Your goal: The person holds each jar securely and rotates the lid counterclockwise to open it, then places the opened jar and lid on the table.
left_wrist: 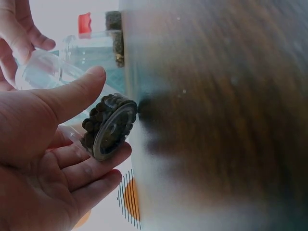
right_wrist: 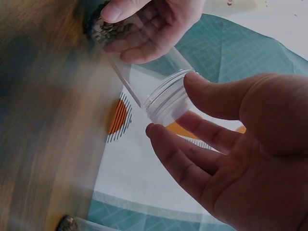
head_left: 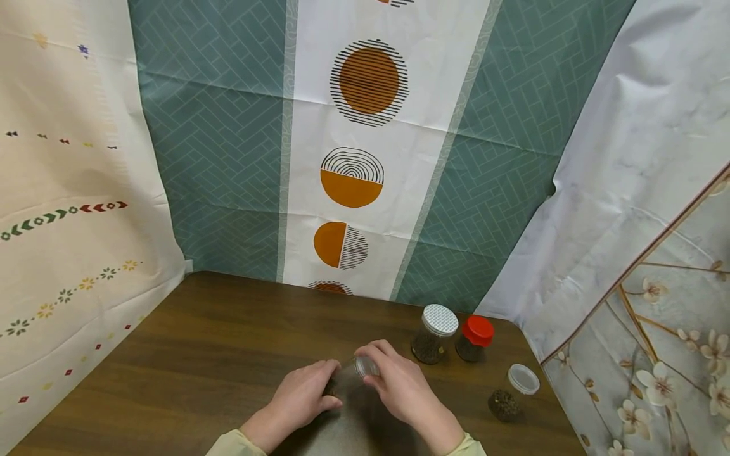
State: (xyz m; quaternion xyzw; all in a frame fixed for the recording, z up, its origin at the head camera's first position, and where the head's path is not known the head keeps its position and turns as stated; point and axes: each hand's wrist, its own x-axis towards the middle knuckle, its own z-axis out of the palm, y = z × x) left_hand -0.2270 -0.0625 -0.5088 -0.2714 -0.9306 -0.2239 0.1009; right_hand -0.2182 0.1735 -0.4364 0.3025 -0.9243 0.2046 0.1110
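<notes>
A clear plastic jar (head_left: 345, 375) is held tilted over the table between both hands. My left hand (head_left: 299, 394) grips its lower part, thumb on one side and fingers on the other. Dark pellet-like pieces (left_wrist: 108, 126) are gathered at the jar's bottom, which is close over the tabletop in the left wrist view. At the other end, my right hand (head_left: 402, 385) has its thumb and fingertips round the clear lid (right_wrist: 166, 103).
On the brown wooden table (head_left: 239, 329), a jar with a white patterned lid (head_left: 435, 334) stands at the back right. Beside it is a smaller red-lidded jar (head_left: 474, 339). Nearer the right edge sits a jar with a translucent lid (head_left: 513, 392). Printed cloths (head_left: 228, 158) hang around the table.
</notes>
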